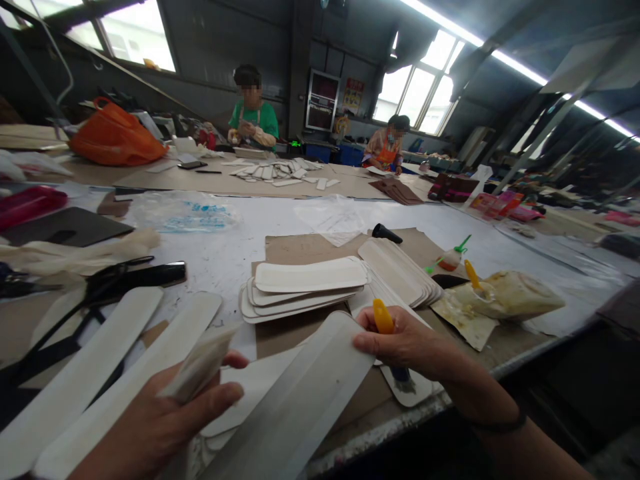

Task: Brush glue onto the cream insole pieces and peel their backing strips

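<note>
My right hand (pixel 407 340) pinches the top end of a long off-white panel (pixel 305 393) with rounded corners. Tucked in that same hand is a brush with a yellow handle (pixel 383 317); its dark bristle end points down over another white panel (pixel 407 393). At the lower left, my left hand (pixel 170 407) has a thin, pale, blurred strip (pixel 200 363) between its fingers, the thumb reaching toward the long panel. Under the long panel lie more white panels (pixel 255 383). Beyond my hands rests a stack of white panels (pixel 310 275), with a second stack (pixel 397 270) to its right.
A stained glue-like bag (pixel 525 297) with a yellow handle in it lies right. Near it are a small green-tipped bottle (pixel 450 259) and a black cap-like piece (pixel 387 233). Long panels (pixel 125 327) and black straps (pixel 95 287) lie left. Two people (pixel 254 120) work across the table.
</note>
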`<action>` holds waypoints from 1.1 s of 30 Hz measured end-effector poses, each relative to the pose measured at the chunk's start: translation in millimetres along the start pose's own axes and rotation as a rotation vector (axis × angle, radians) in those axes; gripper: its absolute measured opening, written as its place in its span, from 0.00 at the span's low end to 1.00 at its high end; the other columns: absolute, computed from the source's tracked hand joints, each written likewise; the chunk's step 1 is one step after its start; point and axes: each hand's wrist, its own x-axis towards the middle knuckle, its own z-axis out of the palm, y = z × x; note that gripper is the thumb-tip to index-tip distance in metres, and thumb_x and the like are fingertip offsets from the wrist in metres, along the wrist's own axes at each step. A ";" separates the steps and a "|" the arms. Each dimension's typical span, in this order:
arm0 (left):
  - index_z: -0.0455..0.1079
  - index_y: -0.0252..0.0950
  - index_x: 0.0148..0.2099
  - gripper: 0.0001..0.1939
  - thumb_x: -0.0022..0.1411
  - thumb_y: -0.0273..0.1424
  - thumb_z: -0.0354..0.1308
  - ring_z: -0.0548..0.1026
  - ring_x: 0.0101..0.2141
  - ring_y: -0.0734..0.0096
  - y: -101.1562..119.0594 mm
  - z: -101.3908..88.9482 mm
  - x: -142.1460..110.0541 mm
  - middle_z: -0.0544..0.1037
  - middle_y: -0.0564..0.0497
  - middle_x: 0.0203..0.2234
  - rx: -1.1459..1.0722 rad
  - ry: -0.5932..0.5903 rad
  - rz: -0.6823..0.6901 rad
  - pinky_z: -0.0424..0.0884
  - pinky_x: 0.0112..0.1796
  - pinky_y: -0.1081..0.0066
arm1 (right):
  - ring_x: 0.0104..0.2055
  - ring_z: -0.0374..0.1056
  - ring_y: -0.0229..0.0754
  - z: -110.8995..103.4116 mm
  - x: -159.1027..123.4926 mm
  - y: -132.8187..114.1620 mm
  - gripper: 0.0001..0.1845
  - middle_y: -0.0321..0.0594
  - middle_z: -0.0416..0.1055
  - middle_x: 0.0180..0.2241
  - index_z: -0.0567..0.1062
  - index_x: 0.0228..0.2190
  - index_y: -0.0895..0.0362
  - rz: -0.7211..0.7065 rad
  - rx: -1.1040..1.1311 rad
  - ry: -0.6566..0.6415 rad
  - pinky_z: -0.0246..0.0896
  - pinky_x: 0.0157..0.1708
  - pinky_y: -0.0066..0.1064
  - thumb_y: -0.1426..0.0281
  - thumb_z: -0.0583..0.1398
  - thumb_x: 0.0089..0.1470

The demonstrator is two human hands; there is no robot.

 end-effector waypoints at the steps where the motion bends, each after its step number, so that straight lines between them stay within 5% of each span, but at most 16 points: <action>1: 0.73 0.41 0.36 0.20 0.43 0.46 0.63 0.63 0.21 0.72 11.3 7.4 -0.9 0.63 0.58 0.16 0.019 -0.096 0.001 0.59 0.24 0.75 | 0.18 0.46 0.27 2.9 2.5 -5.2 0.15 0.26 0.53 0.17 0.64 0.23 0.58 -0.025 -0.030 -0.046 0.40 0.15 0.20 0.61 0.60 0.49; 3: 0.72 0.38 0.35 0.21 0.38 0.43 0.66 0.59 0.19 0.75 29.5 23.0 -3.7 0.60 0.60 0.14 0.031 -0.281 -0.077 0.56 0.21 0.76 | 0.19 0.48 0.28 9.2 7.7 -15.2 0.13 0.27 0.54 0.18 0.65 0.23 0.59 -0.077 -0.070 -0.121 0.42 0.16 0.20 0.63 0.60 0.49; 6: 0.73 0.36 0.32 0.16 0.38 0.37 0.67 0.69 0.25 0.66 44.0 41.8 -11.0 0.73 0.53 0.21 -0.122 -0.363 -0.187 0.65 0.26 0.73 | 0.20 0.50 0.28 16.9 14.5 -26.8 0.11 0.28 0.57 0.19 0.66 0.24 0.59 -0.121 -0.086 -0.195 0.45 0.17 0.20 0.65 0.60 0.49; 12: 0.68 0.38 0.50 0.29 0.42 0.34 0.66 0.73 0.42 0.57 42.2 54.5 -22.1 0.78 0.48 0.38 -0.332 -0.180 -0.249 0.71 0.39 0.68 | 0.23 0.54 0.30 33.6 20.7 -15.0 0.08 0.29 0.60 0.21 0.68 0.24 0.59 -0.173 -0.023 -0.065 0.51 0.21 0.21 0.68 0.62 0.46; 19: 0.66 0.33 0.53 0.35 0.42 0.37 0.68 0.75 0.40 0.52 33.2 62.8 -21.4 0.78 0.44 0.39 -0.460 -0.151 -0.263 0.73 0.39 0.63 | 0.33 0.65 0.38 65.8 15.5 23.3 0.12 0.35 0.70 0.31 0.73 0.34 0.59 -0.146 0.334 -0.086 0.61 0.34 0.27 0.70 0.63 0.43; 29: 0.70 0.29 0.48 0.29 0.45 0.36 0.67 0.77 0.35 0.48 27.9 60.4 -22.6 0.79 0.39 0.36 -0.549 -0.217 -0.544 0.74 0.35 0.59 | 0.28 0.62 0.34 60.6 11.3 17.9 0.07 0.33 0.68 0.26 0.73 0.30 0.59 -0.108 0.295 -0.084 0.57 0.27 0.22 0.75 0.59 0.44; 33: 0.61 0.25 0.55 0.34 0.48 0.33 0.65 0.77 0.34 0.50 24.4 63.1 -22.8 0.79 0.37 0.35 -0.620 -0.204 -0.579 0.74 0.35 0.60 | 0.30 0.63 0.35 67.5 7.0 14.3 0.14 0.32 0.68 0.28 0.72 0.35 0.59 -0.143 0.368 -0.080 0.58 0.29 0.23 0.77 0.58 0.43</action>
